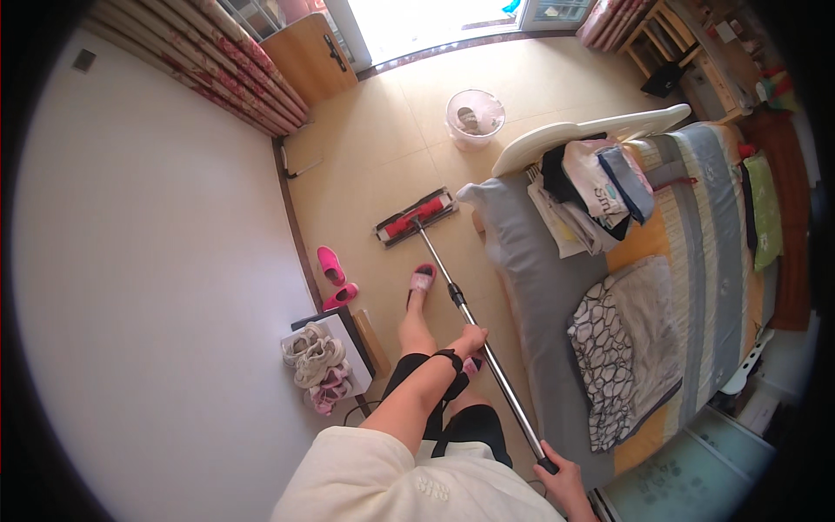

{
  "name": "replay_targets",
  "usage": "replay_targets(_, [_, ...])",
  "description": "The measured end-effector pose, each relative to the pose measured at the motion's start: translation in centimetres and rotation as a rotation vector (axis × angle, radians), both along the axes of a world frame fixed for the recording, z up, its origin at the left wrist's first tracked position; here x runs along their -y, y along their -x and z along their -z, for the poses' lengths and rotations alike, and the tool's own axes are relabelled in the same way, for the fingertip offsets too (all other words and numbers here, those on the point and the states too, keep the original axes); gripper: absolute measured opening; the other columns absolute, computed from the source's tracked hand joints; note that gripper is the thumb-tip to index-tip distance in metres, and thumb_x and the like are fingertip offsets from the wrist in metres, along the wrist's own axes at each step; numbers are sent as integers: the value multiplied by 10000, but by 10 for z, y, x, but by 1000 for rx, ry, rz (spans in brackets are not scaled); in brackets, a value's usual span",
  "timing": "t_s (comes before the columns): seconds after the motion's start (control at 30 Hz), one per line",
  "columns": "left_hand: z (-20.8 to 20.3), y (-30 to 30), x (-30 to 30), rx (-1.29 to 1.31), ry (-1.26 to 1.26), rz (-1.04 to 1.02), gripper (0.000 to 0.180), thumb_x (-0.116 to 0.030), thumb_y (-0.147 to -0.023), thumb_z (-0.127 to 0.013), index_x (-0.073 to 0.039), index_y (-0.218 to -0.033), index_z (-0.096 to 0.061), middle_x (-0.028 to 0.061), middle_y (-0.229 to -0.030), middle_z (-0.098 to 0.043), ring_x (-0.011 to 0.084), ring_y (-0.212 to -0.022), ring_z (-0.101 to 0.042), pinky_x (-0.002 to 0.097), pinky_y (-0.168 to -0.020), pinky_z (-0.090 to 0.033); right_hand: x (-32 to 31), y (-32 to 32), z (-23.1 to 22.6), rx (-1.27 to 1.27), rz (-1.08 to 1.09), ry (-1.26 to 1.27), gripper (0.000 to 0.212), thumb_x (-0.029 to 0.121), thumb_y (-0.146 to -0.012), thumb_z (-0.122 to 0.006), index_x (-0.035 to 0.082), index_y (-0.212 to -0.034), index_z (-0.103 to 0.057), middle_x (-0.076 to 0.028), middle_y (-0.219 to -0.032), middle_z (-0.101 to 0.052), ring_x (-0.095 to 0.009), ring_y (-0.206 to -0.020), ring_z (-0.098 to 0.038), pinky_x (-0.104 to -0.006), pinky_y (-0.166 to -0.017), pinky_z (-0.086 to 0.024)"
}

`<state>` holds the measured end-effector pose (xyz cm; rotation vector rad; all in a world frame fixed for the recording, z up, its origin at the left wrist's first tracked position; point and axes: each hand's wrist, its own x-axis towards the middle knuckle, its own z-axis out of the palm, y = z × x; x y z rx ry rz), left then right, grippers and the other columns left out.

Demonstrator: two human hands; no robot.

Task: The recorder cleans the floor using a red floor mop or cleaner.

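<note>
I hold a flat mop with a long metal pole [487, 352]. Its flat head [416, 217], red and grey, lies on the beige tiled floor ahead of my feet, near the corner of the bed. My left hand [471, 341], with a black strap at the wrist, grips the pole about halfway up. My right hand [564, 480] grips the black top end of the pole at the lower edge of the view. My foot in a pink slipper [421, 280] stands just left of the pole.
A bed [696, 261] with grey and striped covers, folded clothes and a patterned blanket fills the right. Pink slippers [335, 277] and a box with several shoes [317, 361] sit by the white wall on the left. A clear bucket [474, 117] stands near the doorway.
</note>
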<state>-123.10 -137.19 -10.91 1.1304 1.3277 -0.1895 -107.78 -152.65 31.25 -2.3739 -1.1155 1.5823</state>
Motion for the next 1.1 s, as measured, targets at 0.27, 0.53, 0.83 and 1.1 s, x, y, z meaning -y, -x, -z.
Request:
replay_targets(0.27, [-11,10,-63,120,37,-563,283,-185,-736,-506,76,-627,-515,206,-588,-557,335,-540,-620,442,-442,-510,-60,16,0,101,-66,49,471,145,-751,-617,132,-1209,-508,-210,-863,-608,-302,-670,-604,-298,-634,-460])
replay_targets(0.53, [-53,-25,-136,170,190,-310,296,-152,-778,-480,123,-695,-551,234,-681,-593,343,-643,-638,423,-527,-553,-121,33,-16,-34,353,253,445,147,-783,-603,134,-1222,-525,32,-526,-444,-50,-514,-455,-227,-494,-397])
replay_targets(0.83, [-76,-45,-178,454,585,-724,158,-18,-773,-481,106,-833,-404,189,-674,-533,336,-488,-598,412,-399,-533,-128,76,-17,-244,679,208,501,153,-864,-530,122,-1339,-374,35,-698,-429,-58,-549,-386,-201,-483,-353])
replay_targets(1.1, [-77,-15,-200,49,371,-560,374,-5,-761,-513,83,-1042,-282,270,-928,-521,382,-645,-606,449,-429,-521,-140,70,-26,-760,989,382,577,121,-920,-392,225,-1416,-115,-18,-904,-455,-91,-579,-416,-198,-399,-329])
